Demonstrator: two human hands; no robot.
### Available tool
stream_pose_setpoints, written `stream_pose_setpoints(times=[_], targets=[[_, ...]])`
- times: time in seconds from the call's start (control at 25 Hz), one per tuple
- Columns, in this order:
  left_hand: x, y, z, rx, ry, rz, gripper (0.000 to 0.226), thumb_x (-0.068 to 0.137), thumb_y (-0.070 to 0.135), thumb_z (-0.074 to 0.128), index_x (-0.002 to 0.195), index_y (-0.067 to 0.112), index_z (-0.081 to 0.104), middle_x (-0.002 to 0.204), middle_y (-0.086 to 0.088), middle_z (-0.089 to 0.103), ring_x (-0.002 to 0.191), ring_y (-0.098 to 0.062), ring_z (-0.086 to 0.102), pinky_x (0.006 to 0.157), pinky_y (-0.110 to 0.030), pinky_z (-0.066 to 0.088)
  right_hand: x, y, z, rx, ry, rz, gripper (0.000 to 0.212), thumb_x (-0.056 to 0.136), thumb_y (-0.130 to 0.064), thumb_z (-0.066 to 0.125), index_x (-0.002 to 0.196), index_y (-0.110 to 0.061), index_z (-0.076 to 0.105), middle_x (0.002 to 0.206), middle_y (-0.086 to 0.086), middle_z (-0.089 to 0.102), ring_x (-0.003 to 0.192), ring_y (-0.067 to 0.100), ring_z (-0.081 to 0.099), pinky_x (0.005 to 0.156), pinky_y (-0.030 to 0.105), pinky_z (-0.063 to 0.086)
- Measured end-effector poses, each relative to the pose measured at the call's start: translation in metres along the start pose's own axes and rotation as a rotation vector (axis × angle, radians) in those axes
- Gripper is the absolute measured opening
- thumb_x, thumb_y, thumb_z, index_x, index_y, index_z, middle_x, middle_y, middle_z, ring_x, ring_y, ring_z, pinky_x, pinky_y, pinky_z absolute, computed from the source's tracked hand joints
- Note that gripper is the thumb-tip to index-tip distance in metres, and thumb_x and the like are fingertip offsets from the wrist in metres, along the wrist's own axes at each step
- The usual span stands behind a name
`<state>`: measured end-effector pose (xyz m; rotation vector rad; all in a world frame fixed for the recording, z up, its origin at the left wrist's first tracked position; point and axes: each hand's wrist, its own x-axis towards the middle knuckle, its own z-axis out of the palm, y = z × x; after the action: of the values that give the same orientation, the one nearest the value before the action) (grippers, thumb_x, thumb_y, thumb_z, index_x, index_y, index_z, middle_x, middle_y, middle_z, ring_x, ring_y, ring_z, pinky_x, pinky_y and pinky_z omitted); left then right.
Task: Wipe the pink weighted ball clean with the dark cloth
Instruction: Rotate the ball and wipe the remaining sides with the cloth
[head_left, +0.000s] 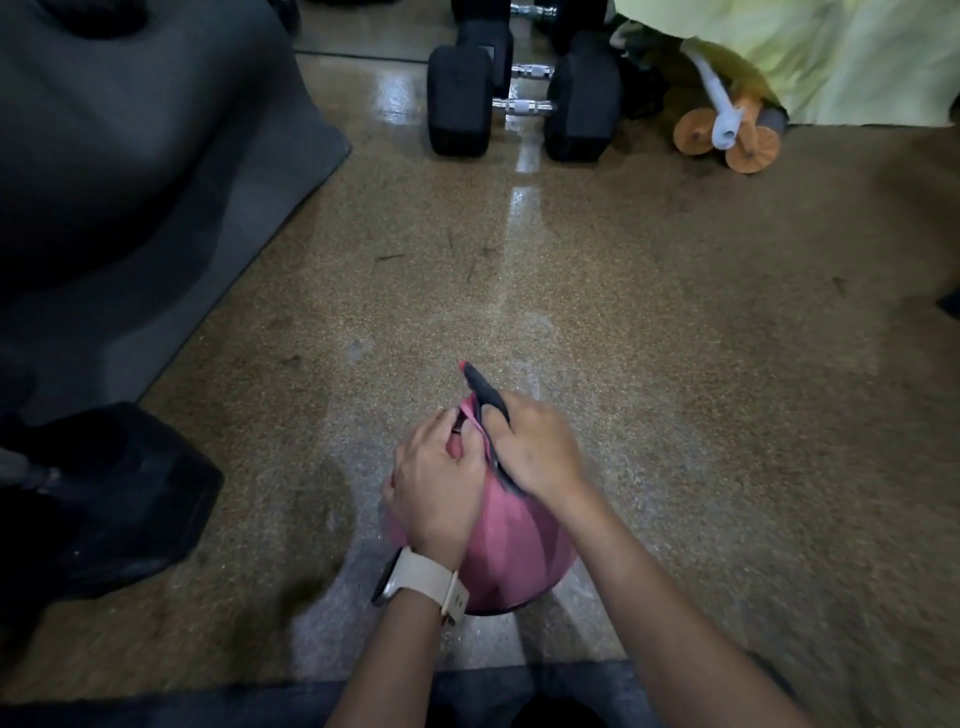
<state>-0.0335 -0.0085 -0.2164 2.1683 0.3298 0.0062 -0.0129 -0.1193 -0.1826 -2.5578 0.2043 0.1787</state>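
Head view, looking down at a speckled brown floor (675, 364). The pink weighted ball (514, 551) rests on the floor at lower centre, directly in front of the person and partly covered by both hands.

Right hand (535, 447): reaches in from the lower right, forearm extended, back of the hand up. Its fingers are curled and closed round the dark cloth (485, 395), pressing it against the top of the ball. One bunched end of the cloth sticks out beyond the knuckles, away from the person; a thin dark edge trails from under the hand on the near side.

Left hand (436, 483): lies on the upper left of the ball, palm down, fingers bent with the tips close to the cloth's edge, just beside the right hand. Whether these fingers pinch the cloth or only bear on the ball cannot be told. A wristwatch (421, 582) with a pale strap sits on this wrist.

Surroundings: black hex dumbbells (519, 98) with metal handles stand at the far centre; to their right lies an orange-wheeled roller (727, 135), partly under a yellow-green fabric (831, 57). A dark grey mat (130, 182) fills the left side, and a black dumbbell head (130, 493) lies at lower left.
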Motion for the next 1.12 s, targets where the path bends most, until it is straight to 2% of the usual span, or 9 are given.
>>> stream_pose_setpoints(times=[0.08, 0.2, 0.32, 0.4, 0.52, 0.68, 0.88, 0.96, 1.12], targets=[[0.006, -0.003, 0.0, -0.042, -0.008, -0.018, 0.063, 0.081, 0.063, 0.031, 0.123, 0.038, 0.07, 0.135, 0.012, 0.067, 0.129, -0.018, 0.059, 0.109, -0.054, 0.044, -0.052, 0.0, 0.014, -0.027, 0.146, -0.119, 0.051, 0.093, -0.045, 0.024, 0.13, -0.026, 0.053, 0.14, -0.002, 0.053, 0.135, 0.023, 0.041, 0.112, 0.05, 0.028], [0.013, -0.005, -0.004, -0.114, -0.028, -0.044, 0.049, 0.083, 0.055, 0.042, 0.118, 0.039, 0.072, 0.131, 0.013, 0.069, 0.126, -0.018, 0.062, 0.108, -0.052, 0.046, -0.083, 0.006, 0.017, -0.061, 0.159, -0.182, 0.055, 0.095, -0.046, 0.021, 0.144, -0.03, 0.038, 0.155, -0.009, 0.033, 0.146, 0.017, 0.021, 0.117, 0.048, 0.015], [0.007, -0.002, -0.004, -0.068, -0.012, -0.027, 0.056, 0.08, 0.062, 0.039, 0.12, 0.039, 0.071, 0.135, 0.015, 0.067, 0.13, -0.017, 0.059, 0.11, -0.053, 0.044, -0.016, 0.003, 0.003, 0.026, 0.023, -0.01, 0.037, 0.094, -0.042, 0.033, 0.115, -0.025, 0.058, 0.125, 0.002, 0.061, 0.122, 0.027, 0.052, 0.093, 0.042, 0.04], [0.004, 0.0, -0.003, -0.056, 0.0, -0.053, 0.067, 0.076, 0.068, 0.036, 0.125, 0.037, 0.069, 0.14, 0.014, 0.063, 0.135, -0.016, 0.055, 0.113, -0.053, 0.042, 0.019, -0.006, -0.004, 0.091, -0.08, 0.114, 0.03, 0.094, -0.039, 0.038, 0.099, -0.021, 0.061, 0.106, 0.009, 0.067, 0.104, 0.033, 0.06, 0.077, 0.038, 0.041], [0.009, 0.0, -0.006, -0.07, 0.005, -0.088, 0.056, 0.081, 0.063, 0.04, 0.12, 0.037, 0.071, 0.132, 0.009, 0.069, 0.126, -0.022, 0.061, 0.107, -0.051, 0.047, -0.008, -0.003, 0.009, -0.034, 0.104, -0.057, 0.038, 0.094, -0.041, 0.034, 0.113, -0.022, 0.06, 0.118, 0.002, 0.065, 0.114, 0.028, 0.057, 0.094, 0.043, 0.041], [0.011, -0.005, -0.009, -0.092, -0.011, -0.105, 0.04, 0.088, 0.052, 0.052, 0.121, 0.04, 0.071, 0.132, 0.011, 0.069, 0.125, -0.02, 0.062, 0.107, -0.047, 0.048, -0.065, 0.031, 0.018, 0.135, 0.21, -0.34, 0.044, 0.098, -0.039, 0.033, 0.137, -0.028, 0.05, 0.145, -0.01, 0.047, 0.14, 0.011, 0.033, 0.116, 0.035, 0.018], [0.0, 0.001, -0.006, -0.043, 0.016, -0.054, 0.071, 0.076, 0.07, 0.039, 0.129, 0.033, 0.068, 0.142, 0.01, 0.062, 0.136, -0.017, 0.054, 0.115, -0.046, 0.041, 0.008, 0.019, -0.003, 0.247, -0.016, 0.091, 0.029, 0.097, -0.03, 0.04, 0.102, -0.014, 0.064, 0.104, 0.007, 0.067, 0.103, 0.028, 0.061, 0.082, 0.038, 0.045], [0.001, -0.001, -0.008, -0.017, 0.038, -0.074, 0.064, 0.08, 0.065, 0.043, 0.128, 0.032, 0.069, 0.141, 0.009, 0.064, 0.134, -0.019, 0.056, 0.113, -0.042, 0.043, -0.011, 0.012, 0.009, 0.074, 0.104, -0.063, 0.037, 0.097, -0.036, 0.034, 0.117, -0.019, 0.061, 0.121, 0.004, 0.064, 0.117, 0.026, 0.055, 0.095, 0.04, 0.041], [0.005, -0.009, -0.011, -0.122, 0.012, -0.091, 0.038, 0.094, 0.051, 0.058, 0.123, 0.033, 0.073, 0.137, 0.011, 0.067, 0.129, -0.017, 0.06, 0.111, -0.042, 0.046, -0.101, 0.017, 0.029, 0.004, 0.206, -0.294, 0.049, 0.1, -0.044, 0.024, 0.146, -0.031, 0.034, 0.155, -0.01, 0.03, 0.147, 0.014, 0.016, 0.119, 0.038, 0.008]])
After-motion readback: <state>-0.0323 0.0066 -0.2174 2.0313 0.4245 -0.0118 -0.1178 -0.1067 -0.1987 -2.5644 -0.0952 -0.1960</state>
